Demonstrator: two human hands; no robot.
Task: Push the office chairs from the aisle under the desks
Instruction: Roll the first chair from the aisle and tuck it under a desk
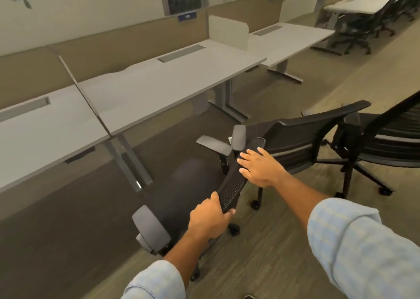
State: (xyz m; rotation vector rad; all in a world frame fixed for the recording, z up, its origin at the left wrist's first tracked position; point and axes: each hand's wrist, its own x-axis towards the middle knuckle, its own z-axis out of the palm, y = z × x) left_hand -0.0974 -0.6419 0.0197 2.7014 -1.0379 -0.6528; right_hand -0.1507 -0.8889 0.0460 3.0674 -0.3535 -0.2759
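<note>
Beside the white desk (159,80), your left hand (209,219) clenches the nearest chair's backrest (236,180); your right hand (259,167) rests flat, released. Next, push it under.

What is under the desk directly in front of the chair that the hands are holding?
Under the desk only its grey metal legs and bare floor show; no chair is there. The far back, beneath the tabletop, is hidden. The chair stands in the aisle.

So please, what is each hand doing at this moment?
Left hand: closed, gripping the top edge of the chair backrest.
Right hand: open, fingers spread, palm resting flat on the same backrest.
</note>
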